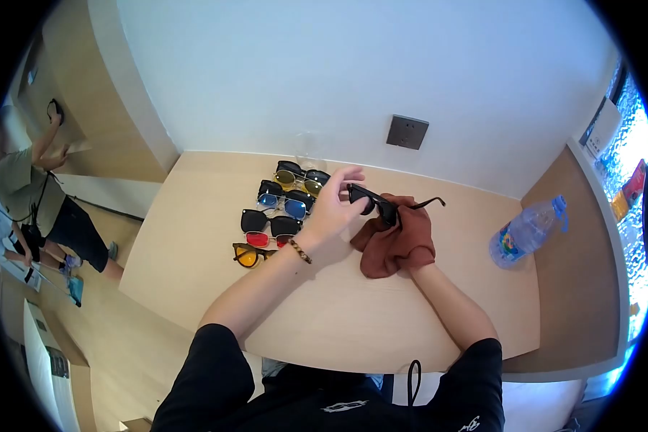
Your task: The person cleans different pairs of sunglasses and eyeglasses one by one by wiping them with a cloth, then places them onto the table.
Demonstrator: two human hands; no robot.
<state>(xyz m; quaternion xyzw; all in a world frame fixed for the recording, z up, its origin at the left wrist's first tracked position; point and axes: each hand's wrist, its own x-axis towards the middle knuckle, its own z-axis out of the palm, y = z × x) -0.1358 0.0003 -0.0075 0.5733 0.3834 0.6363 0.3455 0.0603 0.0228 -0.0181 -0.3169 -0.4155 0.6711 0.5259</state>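
My left hand (pixel 333 209), a beaded bracelet at its wrist, is closed on one end of a pair of black sunglasses (pixel 386 210) above the table. A brown cloth (pixel 399 248) covers most of my right hand (pixel 419 263), which presses it around the other side of the sunglasses. One temple arm sticks out to the right past the cloth. The fingers under the cloth are hidden. Left of my hands, several pairs of glasses lie in a column: dark sunglasses (pixel 261 222), blue-lensed glasses (pixel 294 208), yellow-lensed glasses (pixel 285 177), red-lensed glasses (pixel 256 238) and orange-lensed glasses (pixel 246 256).
On the right side of the wooden table (pixel 324 317) stands a large clear plastic bottle (pixel 525 234) with a blue cap. A wooden side panel (pixel 579 288) bounds the right edge. The wall behind has a socket (pixel 407 132). Another person (pixel 32 180) stands far left.
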